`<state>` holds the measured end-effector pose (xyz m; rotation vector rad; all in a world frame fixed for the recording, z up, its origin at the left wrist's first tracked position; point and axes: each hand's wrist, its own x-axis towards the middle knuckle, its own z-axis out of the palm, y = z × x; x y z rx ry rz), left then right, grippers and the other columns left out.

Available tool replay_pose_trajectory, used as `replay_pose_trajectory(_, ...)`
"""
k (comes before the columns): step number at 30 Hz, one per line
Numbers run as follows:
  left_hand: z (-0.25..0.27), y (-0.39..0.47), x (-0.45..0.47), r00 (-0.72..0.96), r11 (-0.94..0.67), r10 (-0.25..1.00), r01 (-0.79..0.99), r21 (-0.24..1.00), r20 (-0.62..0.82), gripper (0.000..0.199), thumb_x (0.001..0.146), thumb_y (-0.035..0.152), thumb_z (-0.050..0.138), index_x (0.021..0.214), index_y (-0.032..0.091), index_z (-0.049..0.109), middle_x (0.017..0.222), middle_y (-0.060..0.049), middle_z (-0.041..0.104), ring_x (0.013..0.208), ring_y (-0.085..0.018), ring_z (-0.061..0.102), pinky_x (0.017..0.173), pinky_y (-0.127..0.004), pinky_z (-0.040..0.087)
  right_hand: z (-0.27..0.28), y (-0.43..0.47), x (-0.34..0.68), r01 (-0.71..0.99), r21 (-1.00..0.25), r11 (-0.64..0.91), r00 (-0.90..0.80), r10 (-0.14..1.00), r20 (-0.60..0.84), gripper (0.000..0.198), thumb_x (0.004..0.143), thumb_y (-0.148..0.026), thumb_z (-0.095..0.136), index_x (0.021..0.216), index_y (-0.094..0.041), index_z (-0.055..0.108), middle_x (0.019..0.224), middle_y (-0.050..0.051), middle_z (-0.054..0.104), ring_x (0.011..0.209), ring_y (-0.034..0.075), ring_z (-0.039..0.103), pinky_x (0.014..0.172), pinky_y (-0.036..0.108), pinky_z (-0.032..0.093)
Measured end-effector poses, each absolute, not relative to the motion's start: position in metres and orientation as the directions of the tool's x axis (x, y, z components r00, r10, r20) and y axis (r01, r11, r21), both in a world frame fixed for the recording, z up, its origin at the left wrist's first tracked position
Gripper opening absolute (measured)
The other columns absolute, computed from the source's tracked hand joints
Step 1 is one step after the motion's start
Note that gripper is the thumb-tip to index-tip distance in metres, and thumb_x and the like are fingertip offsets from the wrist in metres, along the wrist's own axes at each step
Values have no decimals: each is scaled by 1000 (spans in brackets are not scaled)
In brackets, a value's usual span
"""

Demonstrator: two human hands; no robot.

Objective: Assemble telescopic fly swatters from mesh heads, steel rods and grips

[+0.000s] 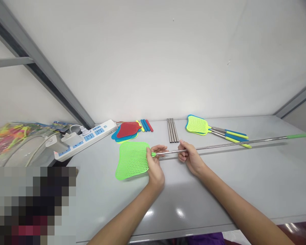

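- My left hand (pixel 156 169), partly curled, holds a bright green plastic fly swatter (pixel 134 160) by its neck; its flat, flared, hole-dotted end spreads just left of my thumb.
- My right hand (pixel 191 157), fingers folded, grips its slim, shiny metal rod (pixel 209 147), running right to a green handle (pixel 297 136).
- Beyond lie straight metal tubes (pixel 172 130) on the smooth grey table (pixel 104 194).

Prob. assy. workshop: rods (pixel 173 130) & grips (pixel 146 125) sorted.
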<state>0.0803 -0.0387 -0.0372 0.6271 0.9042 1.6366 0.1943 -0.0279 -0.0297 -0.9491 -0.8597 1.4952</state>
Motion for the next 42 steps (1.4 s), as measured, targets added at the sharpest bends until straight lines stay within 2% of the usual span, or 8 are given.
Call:
replay_pose_trajectory(6, -38, -33, 75, -316, -152, 948, -583, 798, -50, 40, 80, 42, 30, 69, 15, 57, 69, -3, 62, 63, -14, 58, 65, -27, 38, -28, -25, 201, -569, -822, -11, 143, 983, -112, 38, 71, -33, 49, 43, -17, 30, 37, -8, 23, 31, 4, 26, 34, 20, 18)
replay_pose_trajectory(8, -36, -30, 72, -343, -206, 939, -591, 780, -13, 44, 80, 44, 26, 70, 15, 57, 70, -4, 61, 63, -14, 58, 68, -29, 38, -28, -23, 204, -610, -791, 42, 245, 960, -137, 38, 72, -32, 47, 43, -17, 28, 38, -8, 22, 31, 4, 24, 33, 20, 18)
replay_pose_trajectory(11, -34, -26, 67, -391, -251, 920, -543, 801, 23, 43, 80, 44, 26, 72, 15, 58, 73, -4, 61, 65, -14, 58, 71, -28, 37, -30, -21, 208, -613, -789, 35, 318, 925, -206, 34, 71, -31, 47, 45, -17, 28, 41, -8, 24, 30, 4, 23, 32, 20, 18)
replay_pose_trajectory(15, -36, -23, 64, -376, -149, 925, -490, 859, -55, 42, 80, 44, 28, 74, 15, 57, 77, -5, 62, 66, -14, 58, 66, -27, 38, -35, -20, 207, -592, -805, -40, 291, 921, -259, 32, 70, -31, 48, 47, -18, 29, 42, -8, 23, 30, 4, 24, 31, 20, 18)
replay_pose_trajectory(19, -42, -25, 68, -307, -44, 944, -488, 872, -124, 42, 79, 45, 27, 76, 14, 56, 78, -7, 62, 65, -15, 58, 58, -26, 38, -37, -22, 206, -580, -814, -34, 288, 926, -244, 33, 71, -30, 46, 46, -18, 28, 42, -8, 22, 30, 4, 24, 32, 20, 17)
replay_pose_trajectory(25, -43, -33, 73, -301, -54, 947, -498, 865, -114, 43, 79, 46, 25, 75, 14, 54, 75, -7, 63, 64, -15, 59, 59, -27, 38, -37, -26, 203, -597, -802, -27, 240, 948, -211, 37, 72, -30, 42, 43, -18, 22, 41, -7, 19, 31, 5, 22, 33, 22, 17)
replay_pose_trajectory(37, -39, -39, 75, -272, -47, 955, -534, 844, -118, 46, 80, 47, 22, 78, 14, 54, 88, -11, 63, 68, -18, 60, 59, -28, 38, -31, -34, 194, -625, -781, -5, 166, 976, -139, 39, 75, -33, 41, 43, -18, 25, 42, -7, 17, 33, 6, 22, 34, 22, 18)
replay_pose_trajectory(42, -38, -45, 76, -234, -51, 968, -538, 842, -91, 47, 80, 47, 21, 77, 14, 54, 87, -12, 63, 68, -19, 60, 60, -30, 40, -30, -36, 192, -639, -769, 9, 162, 979, -122, 40, 76, -33, 40, 42, -18, 26, 41, -6, 17, 33, 6, 22, 33, 22, 19)
